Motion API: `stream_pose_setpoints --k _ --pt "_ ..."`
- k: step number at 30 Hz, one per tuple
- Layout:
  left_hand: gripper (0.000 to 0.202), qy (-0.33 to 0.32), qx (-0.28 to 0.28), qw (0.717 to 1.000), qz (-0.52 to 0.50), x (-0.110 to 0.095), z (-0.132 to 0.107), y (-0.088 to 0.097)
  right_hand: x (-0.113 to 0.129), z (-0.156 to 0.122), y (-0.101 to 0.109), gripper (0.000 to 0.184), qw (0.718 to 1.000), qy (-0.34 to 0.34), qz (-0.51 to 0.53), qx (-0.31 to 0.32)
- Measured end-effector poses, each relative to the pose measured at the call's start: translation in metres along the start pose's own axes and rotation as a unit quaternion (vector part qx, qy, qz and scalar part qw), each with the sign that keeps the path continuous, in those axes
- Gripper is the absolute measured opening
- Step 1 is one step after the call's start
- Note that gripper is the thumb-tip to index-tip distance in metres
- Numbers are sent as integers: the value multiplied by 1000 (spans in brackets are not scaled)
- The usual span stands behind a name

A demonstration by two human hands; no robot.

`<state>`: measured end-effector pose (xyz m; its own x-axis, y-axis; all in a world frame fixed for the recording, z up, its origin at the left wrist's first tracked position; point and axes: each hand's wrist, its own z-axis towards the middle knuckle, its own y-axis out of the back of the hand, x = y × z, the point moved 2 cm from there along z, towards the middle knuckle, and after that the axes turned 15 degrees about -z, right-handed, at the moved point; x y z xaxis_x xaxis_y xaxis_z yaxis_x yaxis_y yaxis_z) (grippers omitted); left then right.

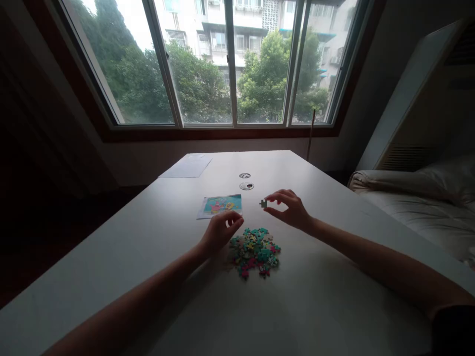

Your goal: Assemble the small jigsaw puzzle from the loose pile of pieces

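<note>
The person's right hand is holding a single jigsaw piece upright between thumb and fingertips, its knobbed edges showing against the pale worktop. The left hand is curling its fingers in toward the thumb, leaving only a narrow gap; whether anything is sitting between them I cannot tell. That hand is hovering or resting — the view is not settling which — at the upper left of a loose pile of pieces, where teal, pink, yellow and darker bits are lying jumbled together. Behind the left hand a printed picture is lying flat, showing bright cartoon figures on blue, its lower edge partly hidden by the fingers. Farther off, two round discs are lying one behind the other, near the middle, and a white sheet is covering the far left corner. Beyond the worktop, a wide window is letting in daylight — a pale sofa is standing on the right.
</note>
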<state>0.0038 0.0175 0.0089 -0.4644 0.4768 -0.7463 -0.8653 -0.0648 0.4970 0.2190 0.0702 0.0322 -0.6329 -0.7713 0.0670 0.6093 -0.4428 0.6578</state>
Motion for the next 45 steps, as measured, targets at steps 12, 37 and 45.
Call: stream_pose_setpoints --k 12,37,45 --pt "18 14 0 998 53 14 -2 0 -15 3 3 27 999 -44 -13 -9" --pt "32 59 65 945 316 21 -3 14 -38 53 -113 29 952 -180 -30 247" --pt "39 65 84 941 320 17 0 17 -40 57 -116 33 950 -185 -53 245"
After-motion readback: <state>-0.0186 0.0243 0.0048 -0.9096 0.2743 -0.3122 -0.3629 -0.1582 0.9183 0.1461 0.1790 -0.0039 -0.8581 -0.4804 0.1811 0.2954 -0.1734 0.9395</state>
